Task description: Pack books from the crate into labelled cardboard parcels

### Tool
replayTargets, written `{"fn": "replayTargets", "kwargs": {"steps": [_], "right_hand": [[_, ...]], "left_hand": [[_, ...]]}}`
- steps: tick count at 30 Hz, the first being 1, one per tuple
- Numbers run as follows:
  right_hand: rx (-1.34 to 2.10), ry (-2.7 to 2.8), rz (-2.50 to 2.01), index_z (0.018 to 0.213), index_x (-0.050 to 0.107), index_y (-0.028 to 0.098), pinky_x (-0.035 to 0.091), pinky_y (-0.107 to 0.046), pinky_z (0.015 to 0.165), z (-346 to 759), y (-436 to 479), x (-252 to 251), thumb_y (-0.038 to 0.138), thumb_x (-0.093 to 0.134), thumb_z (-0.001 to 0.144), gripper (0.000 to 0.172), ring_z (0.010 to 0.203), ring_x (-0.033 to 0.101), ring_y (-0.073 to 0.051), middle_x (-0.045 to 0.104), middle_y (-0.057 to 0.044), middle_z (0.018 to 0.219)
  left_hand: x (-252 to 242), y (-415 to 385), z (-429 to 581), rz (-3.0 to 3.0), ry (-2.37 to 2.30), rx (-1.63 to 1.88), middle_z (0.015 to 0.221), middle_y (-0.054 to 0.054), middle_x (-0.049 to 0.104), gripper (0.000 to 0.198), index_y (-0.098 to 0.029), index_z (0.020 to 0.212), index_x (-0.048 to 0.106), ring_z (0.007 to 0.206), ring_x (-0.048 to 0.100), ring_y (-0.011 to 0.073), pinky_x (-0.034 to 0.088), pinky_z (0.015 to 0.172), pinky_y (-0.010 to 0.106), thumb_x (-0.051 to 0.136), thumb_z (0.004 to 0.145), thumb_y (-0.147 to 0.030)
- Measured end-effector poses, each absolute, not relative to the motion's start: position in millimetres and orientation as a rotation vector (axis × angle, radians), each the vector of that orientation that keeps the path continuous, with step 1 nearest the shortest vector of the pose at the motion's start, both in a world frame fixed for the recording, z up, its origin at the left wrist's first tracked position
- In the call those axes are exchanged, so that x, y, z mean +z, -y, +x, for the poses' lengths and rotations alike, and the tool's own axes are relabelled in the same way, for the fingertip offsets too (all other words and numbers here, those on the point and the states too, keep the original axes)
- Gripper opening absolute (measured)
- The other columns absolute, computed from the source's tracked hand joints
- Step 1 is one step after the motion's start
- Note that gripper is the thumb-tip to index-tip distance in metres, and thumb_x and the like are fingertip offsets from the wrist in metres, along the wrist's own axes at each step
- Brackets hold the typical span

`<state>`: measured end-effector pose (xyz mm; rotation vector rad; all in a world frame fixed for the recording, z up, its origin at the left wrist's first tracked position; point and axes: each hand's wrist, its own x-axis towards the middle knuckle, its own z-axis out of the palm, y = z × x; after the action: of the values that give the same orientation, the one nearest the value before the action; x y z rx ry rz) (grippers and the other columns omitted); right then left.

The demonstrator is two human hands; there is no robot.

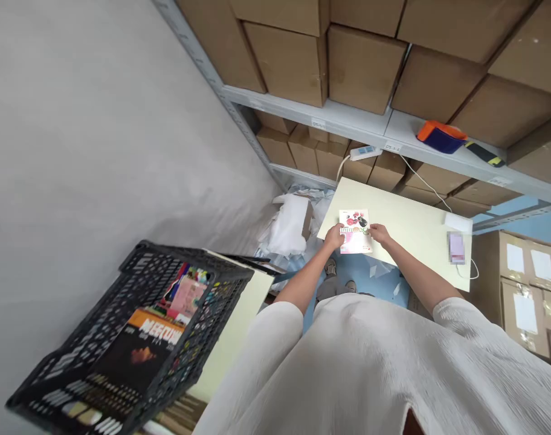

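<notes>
A small pink and white booklet (356,232) with red and black pictures lies at the near edge of a pale yellow table (406,223). My left hand (334,235) grips its left edge with curled fingers. My right hand (379,233) holds its right edge the same way. Both forearms reach forward from white sleeves.
A black plastic crate (121,338) with books stands at the lower left. A phone (457,248) on a white cable lies on the table's right end. Metal shelves (348,118) of cardboard boxes fill the back, with an orange and blue object (441,136). White wrappings (291,226) litter the floor.
</notes>
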<state>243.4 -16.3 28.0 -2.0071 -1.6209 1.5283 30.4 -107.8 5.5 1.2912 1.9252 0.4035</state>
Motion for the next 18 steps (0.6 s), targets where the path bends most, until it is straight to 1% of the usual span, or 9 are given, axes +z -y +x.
{"fn": "replayTargets", "kwargs": {"steps": [3,6,8,10,13,16,18], "right_hand": [[1.490,1.578,-2.035,0.120,0.075,0.016,0.061,-0.030,0.088,250,1,20,0.025,0.070,0.080,0.041,0.104,0.077,-0.023,0.082,-0.014,0.119],[1.452,1.528,-2.069,0.134,0.071,0.017,0.062,-0.034,0.094,249,-16,14,0.028,0.072,0.085,0.050,0.108,0.078,-0.024,0.081,-0.016,0.126],[1.425,1.508,-2.069,0.135,0.071,0.018,0.062,-0.034,0.094,246,-28,8,0.028,0.072,0.087,0.049,0.110,0.077,-0.024,0.079,-0.015,0.131],[1.413,1.481,-2.058,0.134,0.072,0.019,0.063,-0.033,0.092,240,-38,0,0.027,0.071,0.088,0.047,0.113,0.077,-0.024,0.077,-0.015,0.137],[1.418,1.476,-2.085,0.138,0.071,0.018,0.063,-0.034,0.093,230,-42,-12,0.025,0.067,0.092,0.047,0.115,0.077,-0.023,0.075,-0.015,0.142],[1.351,1.636,-2.129,0.139,0.073,0.017,0.061,-0.037,0.104,221,-30,-22,0.022,0.063,0.095,0.045,0.120,0.076,-0.025,0.073,-0.015,0.146],[1.283,1.796,-2.137,0.138,0.074,0.017,0.058,-0.040,0.112,217,-15,-27,0.020,0.063,0.095,0.045,0.126,0.074,-0.028,0.072,-0.016,0.149]], "left_hand": [[-6,78,29,1.333,-1.837,0.329,0.145,0.009,0.077,0.056,-0.025,0.150,0.066,0.129,0.074,0.0241,0.058,0.114,0.037,0.064,0.096,-0.013],[-15,52,25,1.368,-1.738,0.283,0.152,0.009,0.073,0.059,-0.023,0.153,0.065,0.133,0.073,0.0235,0.056,0.116,0.034,0.067,0.095,-0.013],[-20,38,20,1.379,-1.666,0.277,0.156,0.010,0.070,0.060,-0.022,0.154,0.065,0.134,0.072,0.0232,0.056,0.116,0.032,0.068,0.094,-0.014],[-25,28,15,1.397,-1.615,0.281,0.158,0.010,0.068,0.059,-0.021,0.154,0.065,0.137,0.070,0.0233,0.055,0.118,0.033,0.068,0.095,-0.016],[-31,16,5,1.472,-1.620,0.276,0.161,0.012,0.064,0.055,-0.020,0.151,0.067,0.150,0.061,0.0239,0.048,0.127,0.038,0.064,0.096,-0.015],[-33,3,-3,1.576,-1.644,0.229,0.168,0.014,0.057,0.054,-0.018,0.151,0.067,0.158,0.051,0.0240,0.042,0.132,0.038,0.057,0.098,-0.012],[-32,-8,-6,1.634,-1.617,0.166,0.171,0.013,0.053,0.056,-0.019,0.153,0.065,0.159,0.050,0.0244,0.041,0.132,0.037,0.055,0.098,-0.012]]}}
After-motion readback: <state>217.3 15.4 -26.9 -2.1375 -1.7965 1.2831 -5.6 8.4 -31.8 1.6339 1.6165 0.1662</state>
